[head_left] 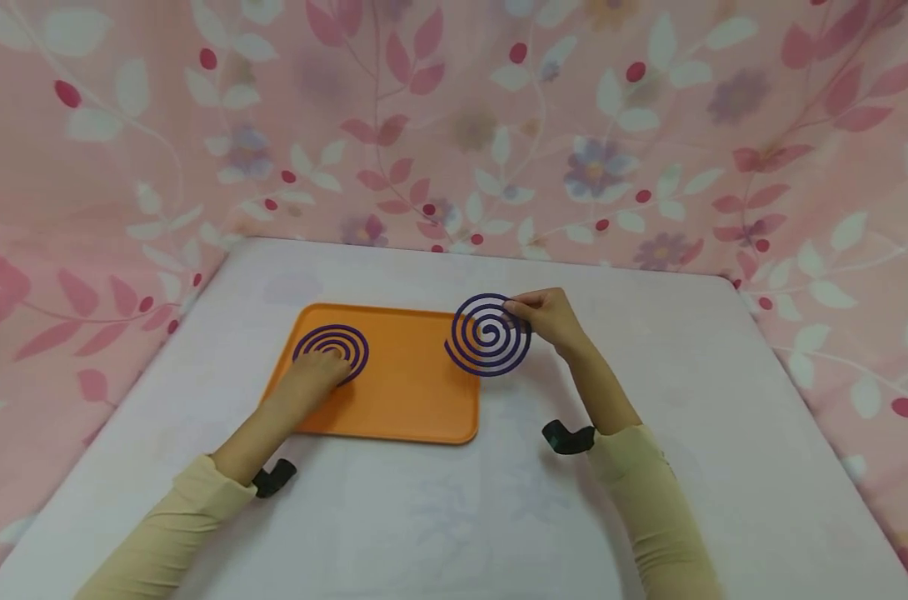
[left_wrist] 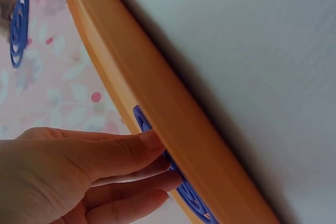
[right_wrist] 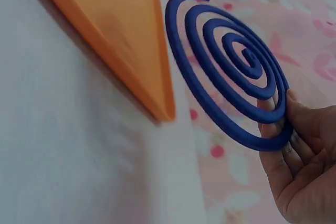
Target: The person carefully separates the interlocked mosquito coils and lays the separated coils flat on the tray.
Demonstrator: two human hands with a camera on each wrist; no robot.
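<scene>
A dark blue spiral mosquito coil [head_left: 455, 351] is held up over the right end of an orange tray [head_left: 416, 379]. My right hand [head_left: 547, 318] pinches its outer ring between thumb and fingers, as the right wrist view shows with the same coil [right_wrist: 195, 72]. At the tray's left side, a second blue mosquito coil [head_left: 365, 354] lies inside. My left hand [head_left: 321, 375] reaches over the rim and has thumb and curled fingers on this coil [left_wrist: 195, 199]. Part of it is hidden by the hand, and the tray wall covers the thumb's tip in the left wrist view.
The tray sits on a table with a pale cloth [head_left: 454, 517]. Behind and at both sides hangs a pink flowered curtain [head_left: 454, 108]. Black wrist mounts [head_left: 569, 437] stick out from the light sleeves [head_left: 652, 500].
</scene>
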